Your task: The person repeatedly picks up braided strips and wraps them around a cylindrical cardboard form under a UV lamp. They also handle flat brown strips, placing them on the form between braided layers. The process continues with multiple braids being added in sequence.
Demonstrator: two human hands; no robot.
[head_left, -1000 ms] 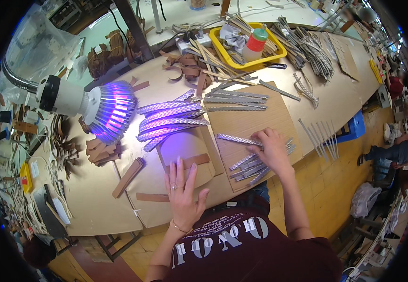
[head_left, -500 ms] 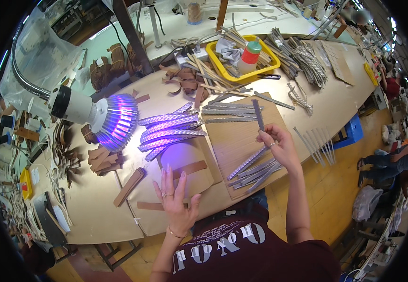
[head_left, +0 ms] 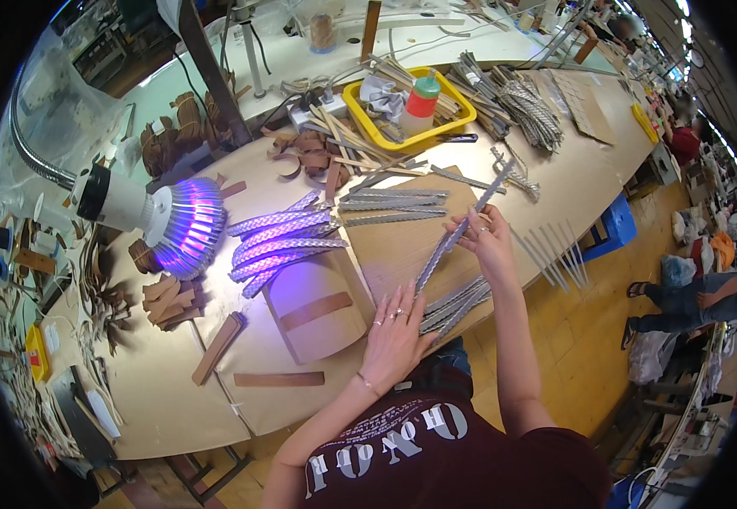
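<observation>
Widest of all came the worktable (head_left: 165, 399), and there on it lay the cardboard sheet (head_left: 385, 254), a fan of grey straps (head_left: 457, 305) at its near edge. Now the hands: the left hand (head_left: 395, 331) lay flat, fingers outstretched, just beside the fan, while the right hand (head_left: 480, 237) pinched a slim grey strap (head_left: 496, 185), aslant above the sheet! Whether the braid reaching the left fingertips was that same length, I couldn't tell. It looked light, springy, hardly fragile, perhaps slick; its flat faces near mid-length seemed the surest hold.
</observation>
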